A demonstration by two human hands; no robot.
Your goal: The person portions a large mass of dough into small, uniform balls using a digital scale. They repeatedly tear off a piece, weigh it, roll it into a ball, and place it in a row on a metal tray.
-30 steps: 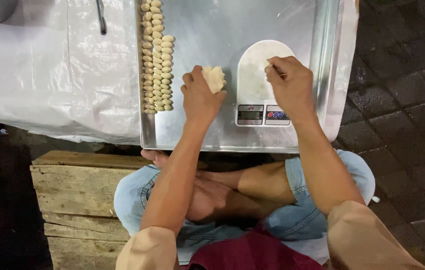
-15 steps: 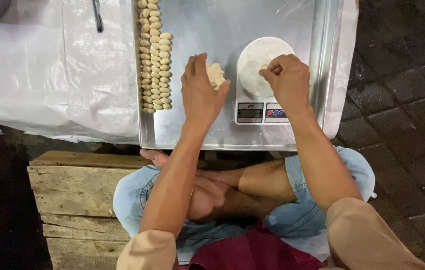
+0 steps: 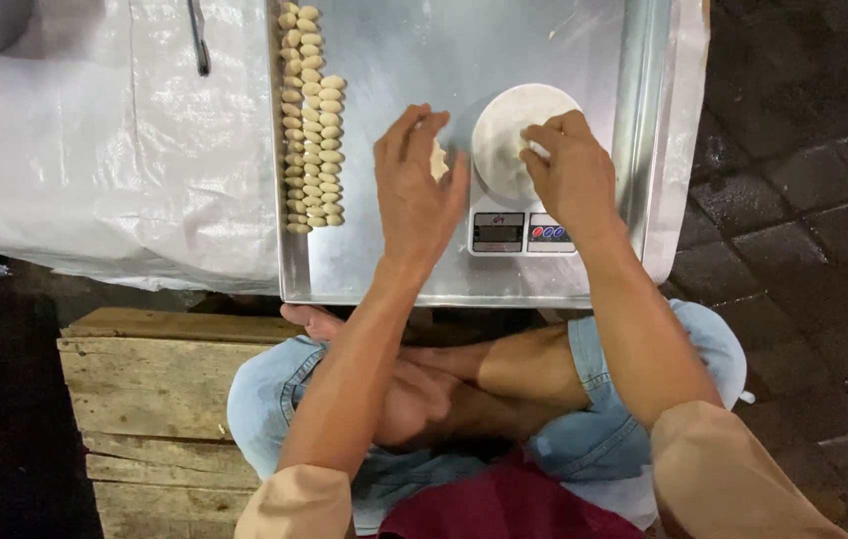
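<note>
My left hand (image 3: 414, 190) lies flat on the metal tray (image 3: 384, 269), fingers spread over a pale lump of dough (image 3: 438, 160) that peeks out at its right edge. My right hand (image 3: 572, 175) rests on the round white plate of a small kitchen scale (image 3: 514, 150), its fingertips pinched on a small bit of dough (image 3: 536, 150). Two rows of several small shaped dough pieces (image 3: 309, 120) line the left side of the tray.
White plastic sheeting (image 3: 115, 150) covers the surface left of the tray, with a dark utensil handle (image 3: 200, 40) on it. A wooden pallet (image 3: 145, 399) lies under my crossed legs. Dark paving stones (image 3: 803, 200) are on the right.
My left hand has turned palm down and now covers most of the dough lump. My right hand has shifted slightly on the scale plate.
</note>
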